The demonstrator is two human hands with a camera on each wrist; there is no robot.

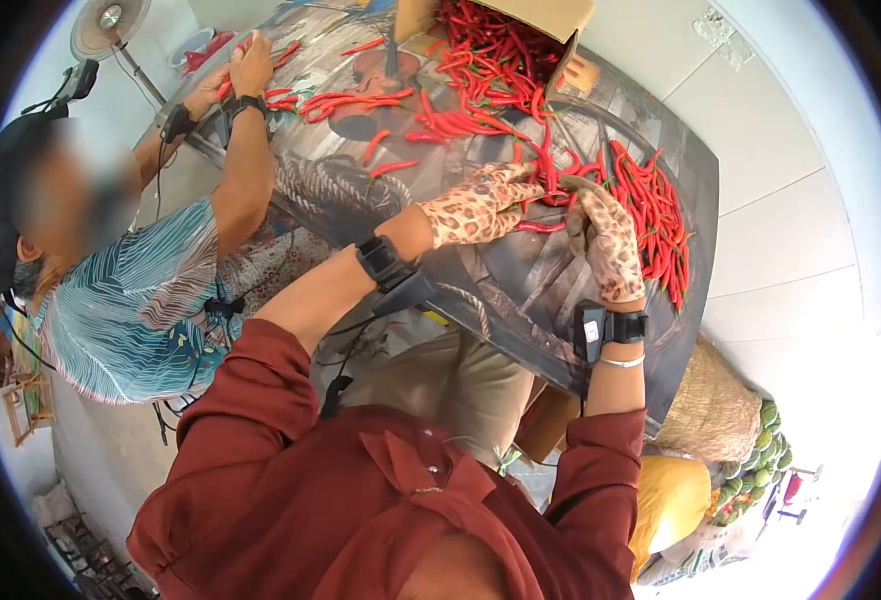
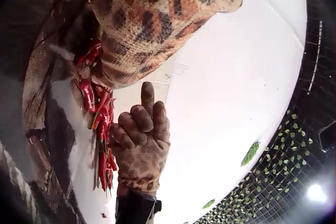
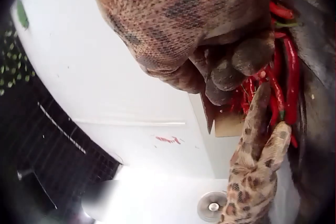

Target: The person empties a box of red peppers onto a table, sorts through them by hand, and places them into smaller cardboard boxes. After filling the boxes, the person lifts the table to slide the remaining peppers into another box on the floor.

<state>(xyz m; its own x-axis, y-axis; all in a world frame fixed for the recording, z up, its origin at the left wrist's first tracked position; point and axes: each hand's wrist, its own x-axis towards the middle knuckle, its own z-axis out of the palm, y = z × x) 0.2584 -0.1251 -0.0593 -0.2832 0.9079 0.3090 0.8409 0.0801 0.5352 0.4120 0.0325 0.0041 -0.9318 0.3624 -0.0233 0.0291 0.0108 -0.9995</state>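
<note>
Maroon shirt [image 1: 401, 510] is filling the foreground of the head view; beyond it the gloved left hand [image 1: 483, 207] is stretching its fingers toward red chillies [image 1: 549, 172], the gloved right hand [image 1: 606, 240] is bending just beside it, and a chilli pile [image 1: 653, 215] is lying right of that hand on the desk [image 1: 516, 270]. On the left wrist view, the right hand is extending one finger, others curling. On the right wrist view, its fingers are curling beside chillies, and the left hand's are reaching among them; whether either is gripping one, I cannot tell.
</note>
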